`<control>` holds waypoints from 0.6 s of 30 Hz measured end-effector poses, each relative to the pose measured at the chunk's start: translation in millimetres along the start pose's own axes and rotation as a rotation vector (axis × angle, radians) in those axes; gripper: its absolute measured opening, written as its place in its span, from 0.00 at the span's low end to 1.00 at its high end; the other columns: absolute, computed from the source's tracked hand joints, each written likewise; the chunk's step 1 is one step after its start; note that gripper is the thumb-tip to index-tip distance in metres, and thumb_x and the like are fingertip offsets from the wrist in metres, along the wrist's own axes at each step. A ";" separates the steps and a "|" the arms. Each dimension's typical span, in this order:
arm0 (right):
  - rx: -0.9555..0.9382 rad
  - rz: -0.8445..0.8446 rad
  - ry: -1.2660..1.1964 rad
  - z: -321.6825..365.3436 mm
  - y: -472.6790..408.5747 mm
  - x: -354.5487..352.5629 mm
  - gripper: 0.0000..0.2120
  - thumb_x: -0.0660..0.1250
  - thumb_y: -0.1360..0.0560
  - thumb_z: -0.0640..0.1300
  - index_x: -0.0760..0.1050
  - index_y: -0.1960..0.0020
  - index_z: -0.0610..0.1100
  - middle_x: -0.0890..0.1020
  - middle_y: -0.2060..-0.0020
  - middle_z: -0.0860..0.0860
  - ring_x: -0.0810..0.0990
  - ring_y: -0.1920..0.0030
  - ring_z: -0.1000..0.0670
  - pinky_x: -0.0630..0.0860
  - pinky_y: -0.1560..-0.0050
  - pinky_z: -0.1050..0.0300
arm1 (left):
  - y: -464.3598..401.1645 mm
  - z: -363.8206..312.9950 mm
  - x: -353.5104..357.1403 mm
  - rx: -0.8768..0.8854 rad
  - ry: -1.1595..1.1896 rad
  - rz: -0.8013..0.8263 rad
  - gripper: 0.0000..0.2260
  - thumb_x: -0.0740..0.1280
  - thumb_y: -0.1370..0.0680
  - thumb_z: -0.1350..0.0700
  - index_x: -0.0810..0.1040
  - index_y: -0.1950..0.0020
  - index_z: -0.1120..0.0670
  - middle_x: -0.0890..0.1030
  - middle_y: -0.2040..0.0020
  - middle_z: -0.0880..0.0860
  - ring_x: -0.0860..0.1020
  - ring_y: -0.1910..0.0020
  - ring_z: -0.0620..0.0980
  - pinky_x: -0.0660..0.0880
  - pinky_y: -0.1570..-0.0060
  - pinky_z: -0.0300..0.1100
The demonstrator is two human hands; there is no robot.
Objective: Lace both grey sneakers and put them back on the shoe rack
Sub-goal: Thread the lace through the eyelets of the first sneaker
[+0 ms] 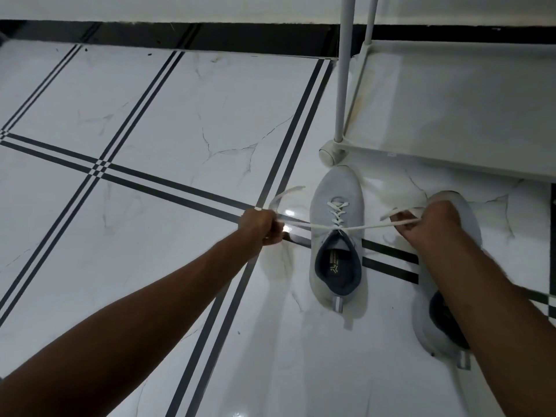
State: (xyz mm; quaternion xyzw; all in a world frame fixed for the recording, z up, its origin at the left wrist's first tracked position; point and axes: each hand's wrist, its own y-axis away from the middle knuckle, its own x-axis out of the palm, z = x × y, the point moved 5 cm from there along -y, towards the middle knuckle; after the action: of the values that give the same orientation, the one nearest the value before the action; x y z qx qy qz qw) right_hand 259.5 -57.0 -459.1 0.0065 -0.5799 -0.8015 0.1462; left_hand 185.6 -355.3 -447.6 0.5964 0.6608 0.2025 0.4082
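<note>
- Underneath, a glossy white marble-look tiled floor (pixel 156 109), crossed by dark double stripes, with a black skirting band along 12 o'clock.
- Up at 1 to 2 o'clock, a white shoe rack (pixel 457 109): slim upright poles, a rounded foot (pixel 329 152) on the floor, lowest shelf bare where visible.
- Just below that foot, near centre, a grey sneaker (pixel 337 236), upright on its sole, toe toward 12 o'clock, dark blue lining showing, pull tab at the heel.
- At 4 o'clock, second grey sneaker (pixel 436 323), also on the floor, largely hidden under the right forearm; lacing state impossible to tell.
- At 9 o'clock of the centre sneaker, left hand (pixel 261 225), fisted tight around one end of the white shoelace (pixel 337 216), loose tail curling above the knuckles.
- At 3 o'clock of it, right hand (pixel 427 222), fingers pinched closed on the other end.
- Between the fists, lace stretched taut and level across the top eyelets, criss-crossed through the lower ones.
</note>
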 end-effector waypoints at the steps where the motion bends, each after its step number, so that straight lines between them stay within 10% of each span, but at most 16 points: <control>1: -0.040 -0.024 0.090 -1.2 -1.8 -4.2 0.19 0.49 0.15 0.47 0.74 0.44 0.36 0.80 0.49 0.42 0.78 0.63 0.44 0.82 0.63 0.47 | -4.7 8.2 -2.3 -0.042 -0.063 0.044 0.10 0.63 0.20 0.62 0.78 0.46 0.68 0.81 0.63 0.60 0.79 0.69 0.52 0.82 0.68 0.44; 6: -0.486 -0.039 0.967 -6.6 3.8 -0.1 0.13 0.62 0.30 0.44 0.77 0.63 0.33 0.83 0.61 0.39 0.83 0.64 0.39 0.81 0.50 0.45 | -2.1 -12.8 18.1 0.343 -0.770 0.094 0.18 0.71 0.25 0.52 0.79 0.41 0.63 0.83 0.48 0.58 0.83 0.53 0.55 0.82 0.50 0.50; 9: -0.925 -0.159 1.480 -9.8 31.6 4.9 0.10 0.66 0.28 0.46 0.81 0.57 0.39 0.84 0.58 0.41 0.83 0.55 0.38 0.79 0.54 0.50 | 24.6 -34.6 52.6 0.649 -0.927 0.248 0.14 0.76 0.28 0.53 0.83 0.46 0.56 0.85 0.49 0.53 0.83 0.51 0.50 0.80 0.47 0.46; 14: -0.925 0.357 1.574 -49.5 37.1 18.5 0.11 0.72 0.30 0.37 0.85 0.51 0.50 0.86 0.56 0.51 0.84 0.56 0.47 0.82 0.50 0.51 | 34.8 -23.2 75.9 0.776 -0.895 0.227 0.06 0.78 0.31 0.56 0.85 0.57 0.55 0.86 0.60 0.52 0.83 0.62 0.49 0.79 0.58 0.42; 18: -1.069 0.261 1.506 -48.4 37.1 14.9 0.05 0.75 0.31 0.38 0.83 0.61 0.47 0.83 0.62 0.50 0.80 0.63 0.50 0.73 0.61 0.58 | 30.5 -23.5 75.3 0.797 -0.841 0.266 0.03 0.76 0.29 0.60 0.84 0.57 0.57 0.82 0.64 0.48 0.78 0.65 0.44 0.75 0.61 0.38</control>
State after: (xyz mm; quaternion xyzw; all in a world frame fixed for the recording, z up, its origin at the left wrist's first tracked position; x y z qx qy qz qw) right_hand 262.3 -116.1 -438.0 0.3911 0.1174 -0.7237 0.5563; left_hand 189.6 -272.1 -433.3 0.8103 0.3871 -0.2657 0.3508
